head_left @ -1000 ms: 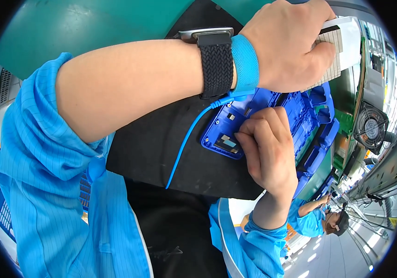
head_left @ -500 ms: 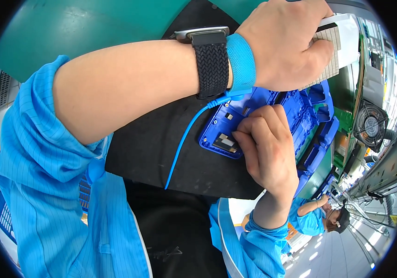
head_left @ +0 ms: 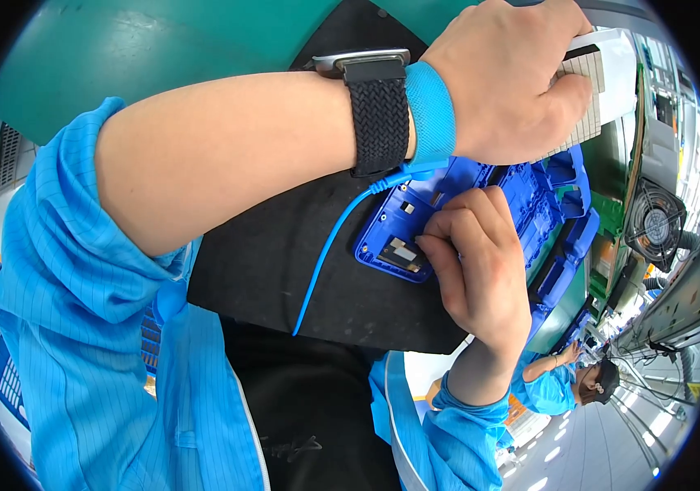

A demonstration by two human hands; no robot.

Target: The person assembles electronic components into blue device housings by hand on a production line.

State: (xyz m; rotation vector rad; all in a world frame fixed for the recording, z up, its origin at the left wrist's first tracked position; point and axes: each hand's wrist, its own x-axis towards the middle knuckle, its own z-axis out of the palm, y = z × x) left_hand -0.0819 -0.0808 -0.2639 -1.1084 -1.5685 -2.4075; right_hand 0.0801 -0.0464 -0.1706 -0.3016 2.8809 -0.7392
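My left hand (head_left: pixel 522 86) reaches across to the upper right, its thumb and fingers closed on a white-backed sheet of small beige pads (head_left: pixel 618 78). Below it, a blue plastic housing (head_left: pixel 373 231) lies on a black mat (head_left: pixel 350 295). My right hand (head_left: pixel 485 262) is over the housing's right part with its fingers curled and thumb and forefinger pinched together. Whatever they may hold is too small to see. Beside those fingertips, a dark recess in the housing shows pale rectangular pieces (head_left: pixel 403 250).
A blue cord (head_left: pixel 325 254) runs from my left wristband (head_left: pixel 430 114) over the mat. More blue plastic parts (head_left: pixel 567 254) stand to the right. Farther right are a round black fan (head_left: pixel 654 217) and a co-worker in blue (head_left: pixel 550 389). A green table surface (head_left: pixel 162 49) lies at upper left.
My left hand and the sheet have shifted very slightly to the right. My right hand, still pinched over the housing, is almost where it was.
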